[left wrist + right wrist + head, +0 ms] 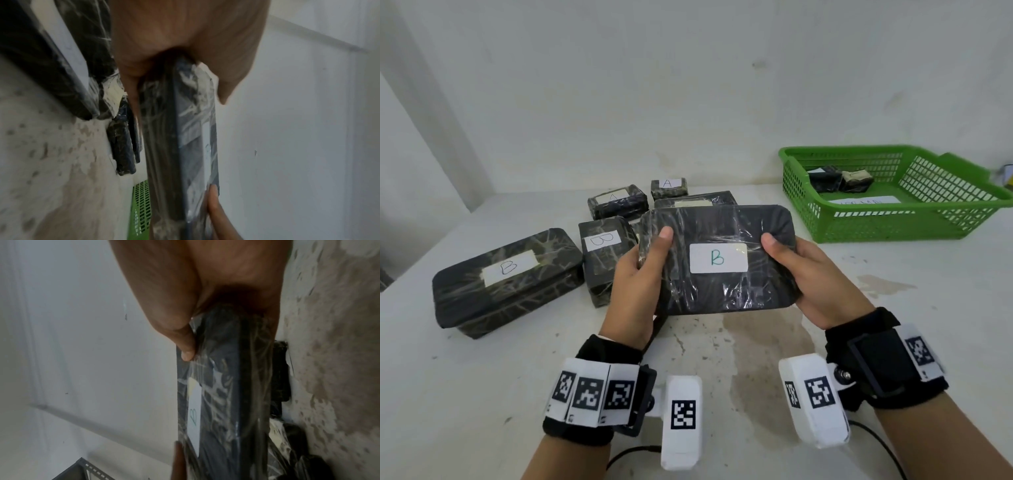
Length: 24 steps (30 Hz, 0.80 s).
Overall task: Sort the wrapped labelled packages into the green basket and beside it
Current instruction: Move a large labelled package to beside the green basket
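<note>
Two hands, left hand (635,277) and right hand (813,279), grip the ends of a flat black plastic-wrapped package (719,260) above the table (893,308), its white label (718,258) reading B. Behind it lie more wrapped packages marked A (668,187) and B (506,277); the green basket (887,226), far right, holds two small ones (839,180).

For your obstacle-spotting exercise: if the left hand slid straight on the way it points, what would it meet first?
Probably the upright B package just beyond the left hand, which grips the held package; depth is uncertain.
</note>
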Motion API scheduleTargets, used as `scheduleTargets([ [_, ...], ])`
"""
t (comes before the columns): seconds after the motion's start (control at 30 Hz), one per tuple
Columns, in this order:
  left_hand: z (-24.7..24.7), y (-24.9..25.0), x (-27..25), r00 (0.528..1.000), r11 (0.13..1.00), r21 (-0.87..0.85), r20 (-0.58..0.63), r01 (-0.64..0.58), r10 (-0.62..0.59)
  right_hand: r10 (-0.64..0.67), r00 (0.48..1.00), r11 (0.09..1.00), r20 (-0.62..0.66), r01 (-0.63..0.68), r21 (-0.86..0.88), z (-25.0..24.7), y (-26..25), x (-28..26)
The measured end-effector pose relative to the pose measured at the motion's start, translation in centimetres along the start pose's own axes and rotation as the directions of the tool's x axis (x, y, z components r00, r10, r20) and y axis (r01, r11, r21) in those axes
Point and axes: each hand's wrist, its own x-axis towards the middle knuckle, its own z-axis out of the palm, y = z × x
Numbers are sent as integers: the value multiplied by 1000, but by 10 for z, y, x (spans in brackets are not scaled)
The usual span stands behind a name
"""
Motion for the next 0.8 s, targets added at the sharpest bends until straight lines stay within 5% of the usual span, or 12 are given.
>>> scheduleTargets([
  [0.27, 2, 2, -4, 996, 994, 103, 80, 19, -27, -152, 968, 988, -199, 143, -62, 6, 2, -2],
  [0.43, 3, 4, -7, 996, 996, 76, 69, 55, -60, -201, 960, 975, -196, 177, -132, 10, 7, -4],
  [0.6, 6, 2, -8, 1000, 993, 121, -12, 14, -12, -106, 986, 987, -126, 90, -132, 11, 1, -7],
  [0.8, 8, -3, -10, 1000, 992, 122, -10, -18, 19, -234, 945, 944, -228, 164, -287, 12, 3, -7],
])
